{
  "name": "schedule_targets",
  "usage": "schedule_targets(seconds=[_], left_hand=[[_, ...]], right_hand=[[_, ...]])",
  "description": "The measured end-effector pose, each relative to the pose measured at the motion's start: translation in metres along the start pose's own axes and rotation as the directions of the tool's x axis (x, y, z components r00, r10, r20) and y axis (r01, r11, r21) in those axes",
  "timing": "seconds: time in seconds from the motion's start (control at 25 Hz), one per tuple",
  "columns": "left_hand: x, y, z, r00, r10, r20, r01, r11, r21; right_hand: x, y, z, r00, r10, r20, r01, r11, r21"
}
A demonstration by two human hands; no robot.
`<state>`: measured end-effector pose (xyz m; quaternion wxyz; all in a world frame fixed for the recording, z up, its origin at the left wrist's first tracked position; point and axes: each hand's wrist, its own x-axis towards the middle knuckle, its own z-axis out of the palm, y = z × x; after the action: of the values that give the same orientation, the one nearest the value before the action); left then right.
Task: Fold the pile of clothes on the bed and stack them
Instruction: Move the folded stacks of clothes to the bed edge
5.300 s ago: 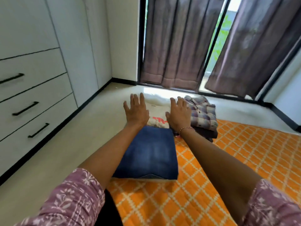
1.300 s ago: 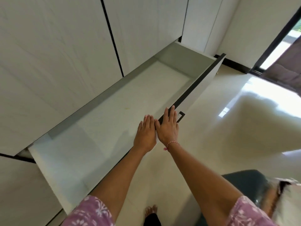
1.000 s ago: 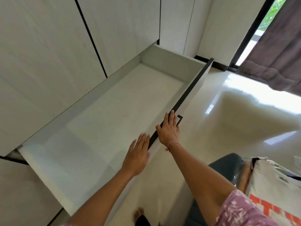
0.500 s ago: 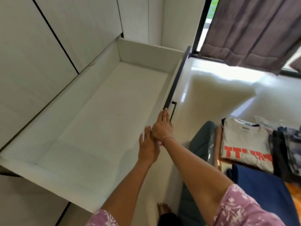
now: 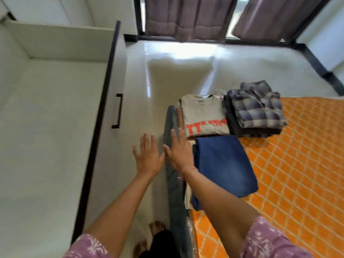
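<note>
The folded clothes are lying at the middle right of the frame on the near corner of the bed (image 5: 297, 164), whose orange diamond-patterned cover is filling the lower right: a grey T-shirt (image 5: 203, 116) with red lettering, a plaid shirt (image 5: 258, 107) sitting on a darker folded garment just to its right, and folded blue jeans (image 5: 225, 162) below them, nearer the person. What is changing is where the hands are working: half a second ago both were resting on the front edge of the open drawer (image 5: 55, 112), which is now standing pulled out and apparently empty across the left of the frame, its dark handle (image 5: 117, 110) well clear of either hand. The left hand (image 5: 148, 158) is hovering over the pale floor at centre frame, fingers straight and spread, holding nothing; the right hand (image 5: 179, 153) is reaching just beside it over the grey edge of the mattress, fingers likewise straight and apart, gripping nothing, its wrist close to the left edge of the jeans without clearly touching them. Judging from this, the folding looks finished and the person is turning back from the opened drawer towards the piles, probably to pick up the jeans first and carry them across, though no garment is being held yet
</note>
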<state>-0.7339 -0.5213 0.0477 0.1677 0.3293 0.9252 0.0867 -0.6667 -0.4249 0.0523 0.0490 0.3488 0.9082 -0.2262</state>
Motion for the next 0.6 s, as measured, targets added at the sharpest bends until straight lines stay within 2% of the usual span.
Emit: schedule_targets(seconds=[0.08, 0.16, 0.24, 0.36, 0.48, 0.6], left_hand=[[0.003, 0.05, 0.031, 0.974, -0.027, 0.226, 0.085, 0.964, -0.251], [0.003, 0.094, 0.068, 0.914, -0.072, 0.4, 0.269, 0.845, -0.462], [0.007, 0.117, 0.104, 0.856, -0.104, 0.507, 0.415, 0.724, -0.551], [0.027, 0.127, 0.15, 0.79, -0.166, 0.59, 0.58, 0.513, -0.633], [0.044, 0.121, 0.179, 0.801, -0.151, 0.579, 0.584, 0.409, -0.701], [0.043, 0.122, 0.17, 0.773, -0.08, 0.629, 0.623, 0.28, -0.73]], right_hand=[[-0.013, 0.074, -0.009, 0.99, 0.14, -0.031, -0.142, 0.989, -0.042], [-0.024, 0.153, -0.017, 0.96, 0.275, -0.05, -0.275, 0.961, 0.006], [-0.033, 0.221, -0.024, 0.93, 0.367, -0.016, -0.364, 0.928, 0.084], [-0.035, 0.29, -0.026, 0.877, 0.443, 0.186, -0.478, 0.842, 0.25], [-0.024, 0.314, -0.02, 0.828, 0.424, 0.366, -0.56, 0.632, 0.535], [-0.02, 0.32, -0.008, 0.818, 0.376, 0.436, -0.567, 0.4, 0.72]])
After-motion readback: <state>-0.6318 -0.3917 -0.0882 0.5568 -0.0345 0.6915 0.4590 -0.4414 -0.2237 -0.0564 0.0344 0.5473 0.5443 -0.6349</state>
